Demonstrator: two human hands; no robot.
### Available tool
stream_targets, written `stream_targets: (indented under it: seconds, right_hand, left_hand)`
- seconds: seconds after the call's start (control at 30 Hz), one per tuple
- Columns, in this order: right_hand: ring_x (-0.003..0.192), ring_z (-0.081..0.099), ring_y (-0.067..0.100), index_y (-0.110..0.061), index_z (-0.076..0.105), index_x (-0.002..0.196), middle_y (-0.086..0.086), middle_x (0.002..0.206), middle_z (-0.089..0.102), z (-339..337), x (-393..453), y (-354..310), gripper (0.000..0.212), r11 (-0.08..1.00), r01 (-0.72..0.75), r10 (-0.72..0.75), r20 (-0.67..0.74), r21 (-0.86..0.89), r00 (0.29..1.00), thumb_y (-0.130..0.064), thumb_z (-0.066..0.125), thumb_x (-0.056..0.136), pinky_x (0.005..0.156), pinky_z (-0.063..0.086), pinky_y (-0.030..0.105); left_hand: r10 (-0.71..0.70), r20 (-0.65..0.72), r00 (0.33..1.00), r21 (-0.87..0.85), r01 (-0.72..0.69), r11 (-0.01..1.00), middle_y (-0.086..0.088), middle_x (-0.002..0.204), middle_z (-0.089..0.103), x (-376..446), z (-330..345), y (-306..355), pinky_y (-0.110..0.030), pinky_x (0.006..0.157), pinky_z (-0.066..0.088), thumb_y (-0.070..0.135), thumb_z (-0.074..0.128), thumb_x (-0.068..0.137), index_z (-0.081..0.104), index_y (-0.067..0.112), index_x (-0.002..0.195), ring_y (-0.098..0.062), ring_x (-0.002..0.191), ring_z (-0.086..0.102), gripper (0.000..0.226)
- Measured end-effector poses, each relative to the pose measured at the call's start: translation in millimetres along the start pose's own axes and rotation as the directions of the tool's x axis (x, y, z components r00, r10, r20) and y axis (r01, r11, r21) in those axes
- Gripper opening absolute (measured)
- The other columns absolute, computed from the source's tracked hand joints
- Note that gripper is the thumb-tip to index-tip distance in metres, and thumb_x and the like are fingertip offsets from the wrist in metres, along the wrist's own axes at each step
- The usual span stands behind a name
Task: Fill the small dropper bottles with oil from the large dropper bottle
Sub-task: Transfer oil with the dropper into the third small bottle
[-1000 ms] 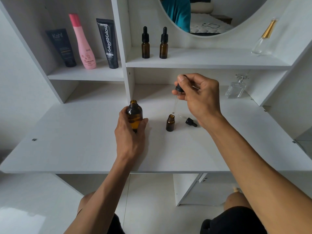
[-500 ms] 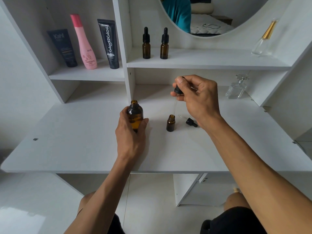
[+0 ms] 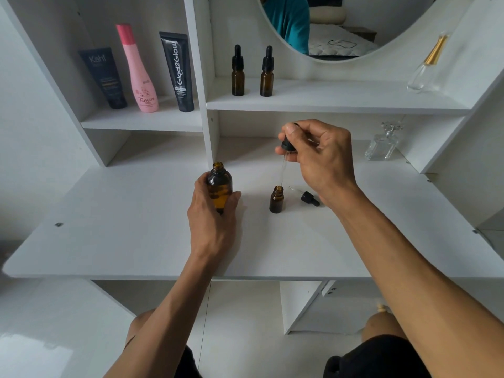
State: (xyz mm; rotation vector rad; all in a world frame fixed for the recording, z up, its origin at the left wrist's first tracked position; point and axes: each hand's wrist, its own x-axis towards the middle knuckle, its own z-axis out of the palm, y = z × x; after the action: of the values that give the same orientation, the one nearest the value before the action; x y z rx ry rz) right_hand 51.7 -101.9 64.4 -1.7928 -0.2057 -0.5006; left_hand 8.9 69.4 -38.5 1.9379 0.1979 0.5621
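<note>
Two hands busy: left hand point(image 3: 215, 214) grips large dropper bottle point(image 3: 219, 188) on the desk point(image 3: 136, 227); right hand point(image 3: 320, 159) pinches dropper point(image 3: 285, 156) above small bottle point(image 3: 276, 199) (uncapped). I'd squeeze slowly, tip centred over the neck.

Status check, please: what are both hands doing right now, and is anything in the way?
Left hand grips large bottle, uncapped. Right hand pinches dropper, tip at small bottle mouth. Small cap lies beside it, not obstructing.
</note>
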Motion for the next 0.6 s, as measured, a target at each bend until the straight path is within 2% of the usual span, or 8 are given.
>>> stream_targets:
  seconds: [0.23,0.4,0.6]
  right_hand:
    - [0.075,0.076,0.015,-0.005,0.074,0.098,0.007,0.090,0.075,-5.3,1.7,-16.2,0.018,0.995,0.056,-0.053,-0.033,0.088,0.998,-0.020,0.065,0.097,0.070,0.063,0.030]
    - [0.077,0.077,0.019,-0.007,0.076,0.098,0.007,0.086,0.076,6.7,4.4,-37.6,0.014,0.972,0.029,-0.024,-0.024,0.232,0.999,-0.020,0.071,0.093,0.069,0.062,0.031]
    - [0.081,0.077,0.023,-0.012,0.076,0.092,0.006,0.084,0.078,33.8,8.6,-56.8,0.010,0.945,0.006,-0.020,0.039,0.327,0.999,-0.021,0.078,0.087,0.068,0.063,0.035]
  left_hand:
    - [0.004,0.002,1.000,0.021,-0.004,1.000,0.002,0.120,0.063,0.9,-0.1,-0.5,-0.008,0.071,0.039,0.030,0.070,0.095,0.045,0.023,0.141,-0.015,0.097,0.057,0.053]
    - [0.001,0.001,1.000,0.014,-0.001,1.000,0.000,0.121,0.064,1.1,-0.1,-0.7,-0.020,0.081,0.039,0.030,0.070,0.095,0.045,0.023,0.141,-0.016,0.098,0.058,0.053]
    - [-0.003,0.002,1.000,0.009,0.003,1.000,0.001,0.124,0.063,1.1,0.4,-0.2,-0.018,0.080,0.039,0.030,0.070,0.094,0.045,0.023,0.141,-0.018,0.102,0.059,0.054]
